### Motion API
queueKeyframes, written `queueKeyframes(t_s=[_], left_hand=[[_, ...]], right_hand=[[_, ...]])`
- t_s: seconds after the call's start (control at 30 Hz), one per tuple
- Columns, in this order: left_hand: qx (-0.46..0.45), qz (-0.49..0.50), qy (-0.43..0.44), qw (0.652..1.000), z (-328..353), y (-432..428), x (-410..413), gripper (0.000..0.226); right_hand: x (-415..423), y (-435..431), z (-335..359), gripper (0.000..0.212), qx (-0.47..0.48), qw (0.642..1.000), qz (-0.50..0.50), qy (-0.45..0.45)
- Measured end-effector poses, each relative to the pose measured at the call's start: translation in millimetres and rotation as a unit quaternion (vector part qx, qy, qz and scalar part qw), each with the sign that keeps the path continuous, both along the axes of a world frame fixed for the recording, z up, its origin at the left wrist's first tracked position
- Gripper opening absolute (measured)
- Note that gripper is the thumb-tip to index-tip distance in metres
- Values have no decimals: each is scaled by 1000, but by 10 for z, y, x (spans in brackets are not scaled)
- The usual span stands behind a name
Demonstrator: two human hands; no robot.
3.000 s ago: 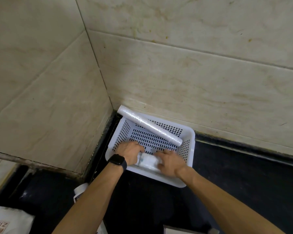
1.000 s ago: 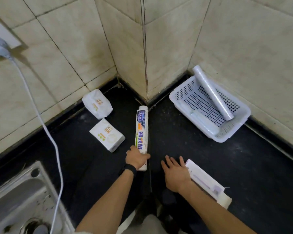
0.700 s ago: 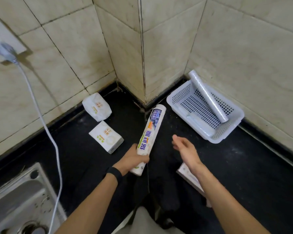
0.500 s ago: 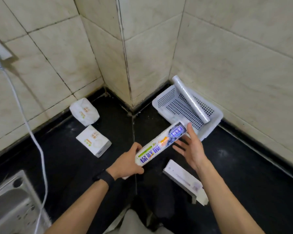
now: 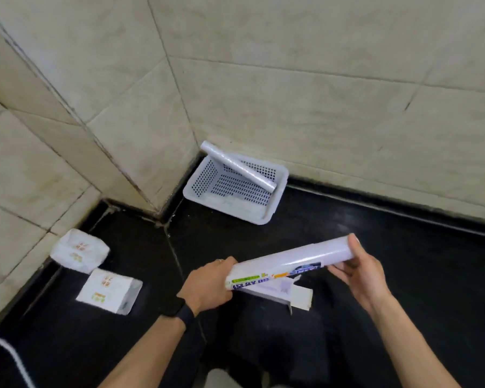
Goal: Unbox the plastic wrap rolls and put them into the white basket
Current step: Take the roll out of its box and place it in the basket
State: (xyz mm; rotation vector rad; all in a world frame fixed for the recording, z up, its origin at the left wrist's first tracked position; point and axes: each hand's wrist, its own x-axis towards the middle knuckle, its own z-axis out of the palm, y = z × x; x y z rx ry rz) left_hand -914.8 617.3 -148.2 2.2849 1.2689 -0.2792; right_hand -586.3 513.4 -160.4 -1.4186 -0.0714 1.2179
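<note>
Two rolls (image 5: 240, 170) already in basket (image 5: 279, 204). Third box (image 5: 289, 261) not yet opened: left hand (image 5: 207, 287) & right hand (image 5: 359, 271) each grip an end. Empty box (image 5: 280, 294) on worktop.

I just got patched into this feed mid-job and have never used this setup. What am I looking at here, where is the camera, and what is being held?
There is no robot here: a person works with bare hands, and the one camera sits on their head, looking forward and down.

The left hand and right hand hold a printed plastic wrap package by its two ends, above the black counter.

In the tiled corner stands the white basket. One bare roll leans across its rim; something pale lies in its bottom, too blurred to name.

An opened white box lies under the package. Two small white packets lie to the left.
</note>
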Motion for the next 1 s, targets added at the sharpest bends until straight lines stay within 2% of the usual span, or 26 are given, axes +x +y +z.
queueKeyframes(t_s=[0.1,0.2,0.27,0.47,0.6,0.67,0.73,0.8,0.87,0.9,0.93,1.0], left_hand=[[15,-31,12,999,-21,77,254,29],[19,-32,48,998,-58,222,391,32],[19,-39,62,997,-82,290,479,38],[71,-115,88,987,-160,328,1100,52],[143,-207,124,960,-281,271,1593,60],[127,-238,165,949,-363,235,1741,67],[74,-234,186,951,-425,172,1847,72],[0,-178,122,976,-418,86,1938,70],[-111,-74,-17,991,-295,18,2036,66],[-180,-9,-89,980,-188,-12,2081,66],[-250,59,-154,954,-63,-35,2120,69],[-370,164,-252,879,178,-41,2136,73]], right_hand=[[286,-359,-33,49,-24,990,-134,21],[604,-822,-70,39,-24,954,-290,75],[759,-1162,-137,38,-5,927,-355,121],[869,-1900,-325,62,26,857,-463,227],[671,-2044,-341,53,38,848,-468,246],[575,-2060,-349,57,37,850,-464,248],[511,-2055,-357,64,29,854,-457,247],[471,-2023,-366,67,22,860,-447,246],[443,-1962,-379,68,21,868,-431,245],[436,-1920,-386,69,20,874,-421,243],[433,-1866,-388,70,19,881,-408,240],[428,-1719,-371,71,17,898,-374,232]])
